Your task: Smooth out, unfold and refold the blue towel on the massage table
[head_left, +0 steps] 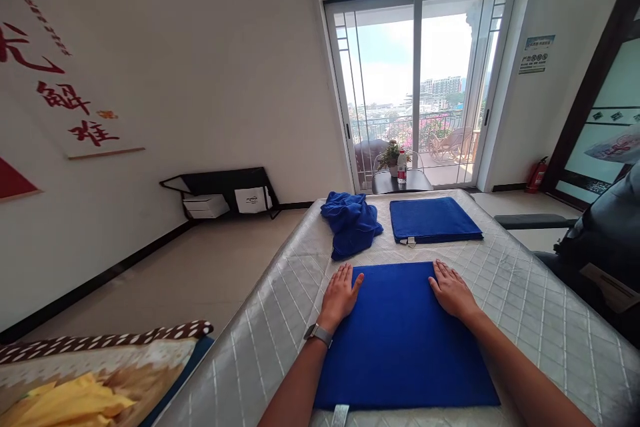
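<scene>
A blue cloth [405, 340], spread flat as a rectangle with a pale tag at its near edge, lies on the quilted mattress [270, 320]. On its far left corner rests my left hand [341, 293], palm down with fingers stretched. My right hand [453, 288] lies flat the same way at the far right corner. Beyond the hands, a crumpled blue cloth [351, 223] is heaped at left. To its right sits a neat stack of folded blue cloths [434, 219], small white tags showing at the front edge.
Behind the mattress stands a small table [385, 181] with a potted plant [393, 155] and a water bottle [402, 168]. A black chair [610, 240] is close on the right. Patterned bedding [165, 360] with a yellow cloth [70, 401] lies at lower left.
</scene>
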`<state>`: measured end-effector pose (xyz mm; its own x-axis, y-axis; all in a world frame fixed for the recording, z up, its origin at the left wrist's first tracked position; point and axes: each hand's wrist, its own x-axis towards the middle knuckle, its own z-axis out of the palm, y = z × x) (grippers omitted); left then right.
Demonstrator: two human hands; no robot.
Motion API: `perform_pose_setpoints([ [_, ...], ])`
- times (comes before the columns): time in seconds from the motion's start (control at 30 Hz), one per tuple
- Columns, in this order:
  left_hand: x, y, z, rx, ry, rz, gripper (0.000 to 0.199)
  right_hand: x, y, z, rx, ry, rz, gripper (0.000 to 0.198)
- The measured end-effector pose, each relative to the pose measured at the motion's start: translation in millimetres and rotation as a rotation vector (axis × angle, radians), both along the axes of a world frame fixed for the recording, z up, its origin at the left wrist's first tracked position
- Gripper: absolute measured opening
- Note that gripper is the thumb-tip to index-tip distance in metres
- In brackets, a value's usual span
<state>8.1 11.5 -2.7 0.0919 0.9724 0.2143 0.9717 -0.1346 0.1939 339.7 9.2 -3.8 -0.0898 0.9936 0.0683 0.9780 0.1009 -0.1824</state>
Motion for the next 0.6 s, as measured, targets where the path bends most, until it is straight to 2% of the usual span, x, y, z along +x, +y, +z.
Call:
perform_pose_setpoints([
  [0.43, 0.8, 0.2, 0.7, -0.016, 0.003, -0.001, 0.083, -1.1, -3.2, 1.0, 0.03, -0.011, 0.0, 0.07],
  [0.6, 0.1, 1.1, -1.0, -0.014, 0.011, 0.001, 0.082, -3.2, -6.1, 5.6, 0.126, -0.043, 0.033, 0.066],
])
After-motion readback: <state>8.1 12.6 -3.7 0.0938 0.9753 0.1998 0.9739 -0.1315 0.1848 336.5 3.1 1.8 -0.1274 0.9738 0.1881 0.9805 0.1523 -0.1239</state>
